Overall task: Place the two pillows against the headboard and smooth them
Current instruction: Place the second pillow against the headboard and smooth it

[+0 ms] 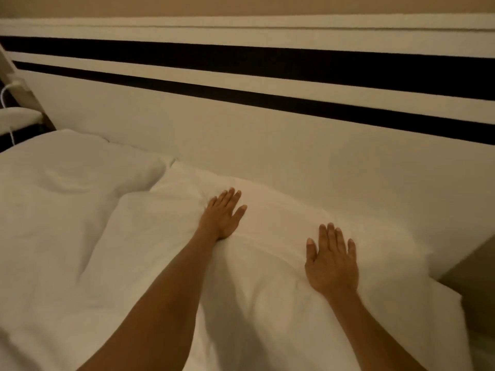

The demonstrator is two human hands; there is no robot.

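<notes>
At the far left a white cable (4, 96) hangs beside a small white shelf (18, 116). Next comes the left pillow (67, 167), lying against the headboard (241, 135) with a dent in its top. The right pillow (267, 263) touches it and also lies along the headboard. The left hand (221, 216) rests flat on this pillow, grip spread, holding nothing; the right hand (332, 261) lies flat nearer its right end, fingers likewise spread

Left pillow (67, 170) cut by frame edge; nightstand (16, 116) mostly out of view.
</notes>
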